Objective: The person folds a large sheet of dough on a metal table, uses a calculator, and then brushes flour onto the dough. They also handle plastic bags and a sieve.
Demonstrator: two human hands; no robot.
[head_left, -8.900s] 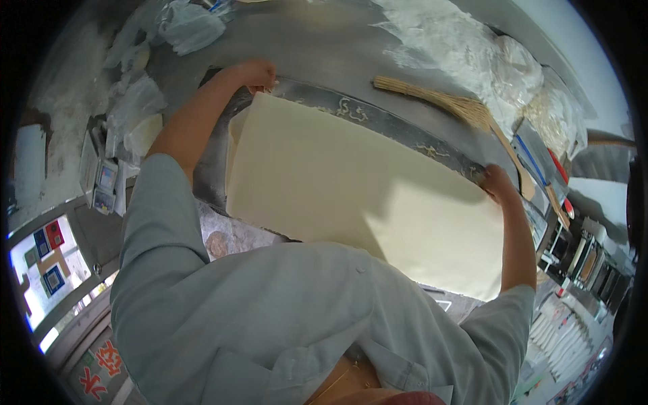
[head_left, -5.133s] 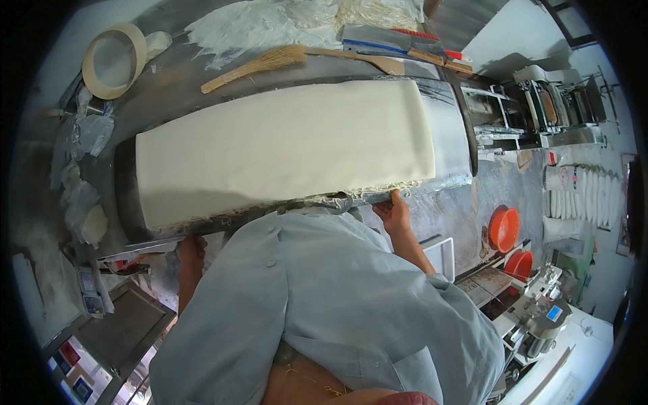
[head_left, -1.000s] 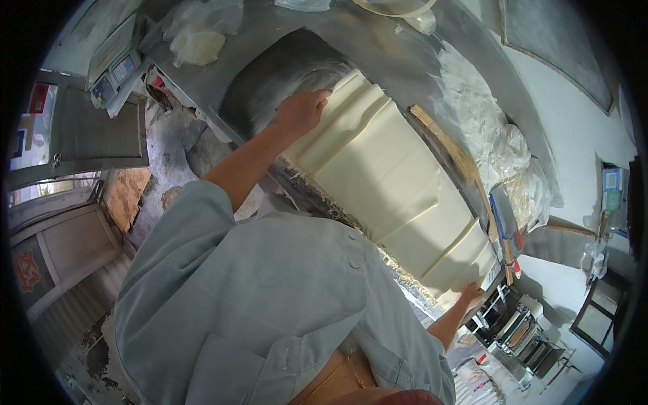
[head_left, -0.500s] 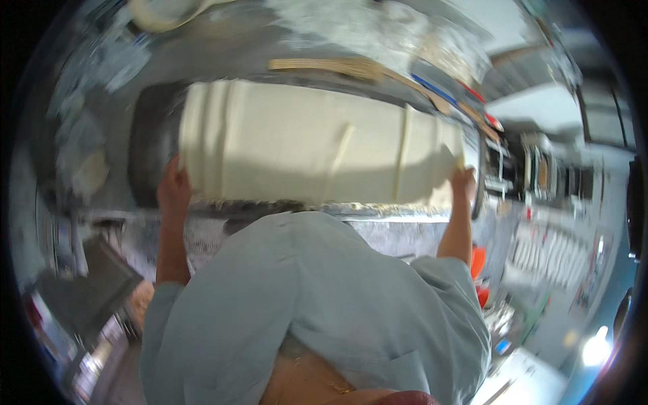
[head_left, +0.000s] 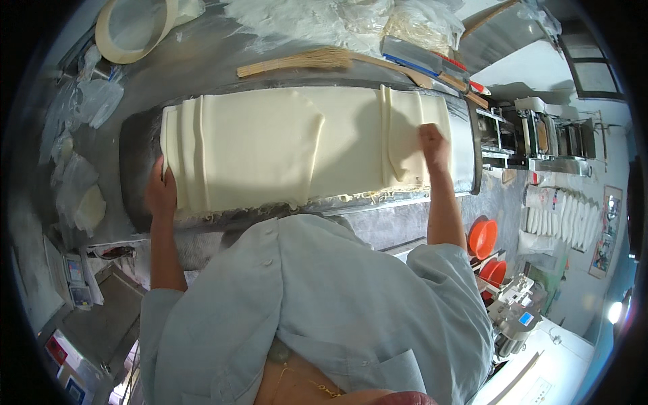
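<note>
A long pale dough sheet (head_left: 256, 148) lies folded in overlapping layers, with raised ridges near both ends. Beneath it is a dark long board (head_left: 138, 148). At the sheet's left end, my left hand (head_left: 160, 190) is closed on the edge, thumb above and fingers partly hidden. Farther right, my right hand (head_left: 434, 145) is over the dough, closed at the edge line of an upper layer; its fingertips are slightly blurred. A rough, crumbly dough edge runs along the near side.
Beyond the dough lie a straw brush (head_left: 297, 62), a wooden-handled tool (head_left: 408, 74) and a flat blade (head_left: 413, 54). White flour (head_left: 283, 23) and plastic bags (head_left: 425, 23) are at the back. Orange bowls (head_left: 482, 238) stand low right; a machine (head_left: 550, 138) stands far right.
My right hand has moved from the right end inward and up over the dough. My left hand stays at the left end. The dough's upper layers and folds have shifted left.
</note>
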